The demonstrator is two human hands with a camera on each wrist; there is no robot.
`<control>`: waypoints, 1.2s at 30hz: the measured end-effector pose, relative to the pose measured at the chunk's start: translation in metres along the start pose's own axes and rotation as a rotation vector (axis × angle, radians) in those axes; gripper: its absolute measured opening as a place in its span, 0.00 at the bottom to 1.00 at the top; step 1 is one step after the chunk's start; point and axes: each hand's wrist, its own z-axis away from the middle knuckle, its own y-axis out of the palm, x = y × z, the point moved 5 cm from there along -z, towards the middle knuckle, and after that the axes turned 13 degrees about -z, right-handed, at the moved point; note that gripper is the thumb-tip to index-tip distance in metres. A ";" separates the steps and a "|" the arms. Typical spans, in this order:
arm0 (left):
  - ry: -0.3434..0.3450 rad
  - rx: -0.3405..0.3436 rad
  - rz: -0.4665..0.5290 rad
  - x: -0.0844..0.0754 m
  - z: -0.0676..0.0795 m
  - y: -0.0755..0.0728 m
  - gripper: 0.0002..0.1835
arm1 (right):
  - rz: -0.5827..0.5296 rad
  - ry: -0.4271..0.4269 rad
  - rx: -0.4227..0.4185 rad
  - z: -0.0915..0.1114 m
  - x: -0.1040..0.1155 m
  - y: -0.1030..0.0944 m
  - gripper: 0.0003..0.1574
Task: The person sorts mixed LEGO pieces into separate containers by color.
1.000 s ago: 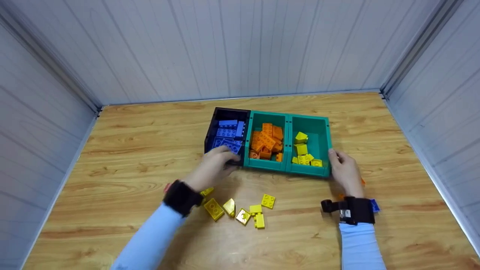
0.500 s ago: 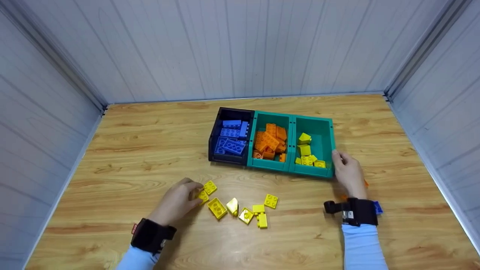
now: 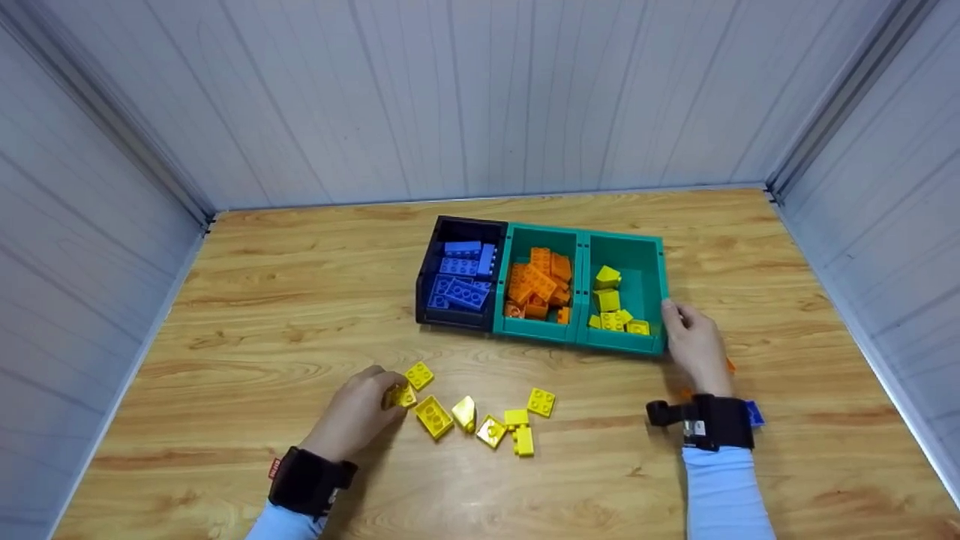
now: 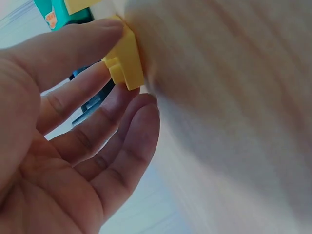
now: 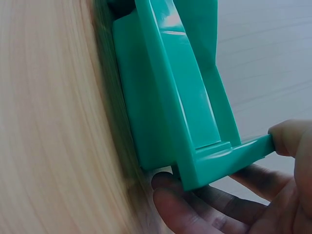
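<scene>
My left hand (image 3: 358,411) pinches a yellow toy brick (image 4: 127,58) between thumb and fingers, low over the table. Beside it lies another yellow brick (image 3: 420,375), and several more, such as the hollow-side-up one (image 3: 433,418), spread to the right. With my right hand (image 3: 696,346) I grip the side of the right-hand green bin (image 5: 195,117), thumb on the rim and fingers underneath. That bin holds several yellow bricks (image 3: 607,300). Next to it, a middle green bin (image 3: 536,328) holds orange bricks (image 3: 538,281), and a black bin (image 3: 455,320) holds blue bricks (image 3: 460,266).
A blue brick (image 3: 754,413) and bits of orange bricks (image 3: 730,365) show beside my right wrist, partly hidden by it. Pale panel walls (image 3: 480,97) enclose the wooden table (image 3: 300,285) at the back and both sides.
My left hand has come away from the black bin, down and left to the loose yellow bricks, and has taken hold of one. My right hand stays on the green bin.
</scene>
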 end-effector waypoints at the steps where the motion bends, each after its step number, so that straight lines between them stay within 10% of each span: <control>1: -0.004 -0.001 0.001 0.000 0.000 -0.002 0.17 | -0.002 -0.002 0.000 0.000 0.000 0.000 0.44; 9: 0.046 -0.028 0.046 -0.028 -0.017 -0.026 0.17 | 0.013 -0.019 0.000 0.000 0.001 0.000 0.44; 19: 0.418 -0.053 0.038 -0.142 -0.089 -0.049 0.19 | -0.006 -0.001 -0.003 -0.001 0.000 -0.002 0.44; 28: 0.520 0.089 -0.039 -0.240 -0.147 -0.028 0.19 | -0.002 -0.028 -0.007 -0.002 0.001 -0.002 0.43; 36: 0.557 0.085 -0.219 -0.285 -0.179 0.007 0.18 | -0.035 0.001 -0.005 -0.003 -0.002 -0.002 0.42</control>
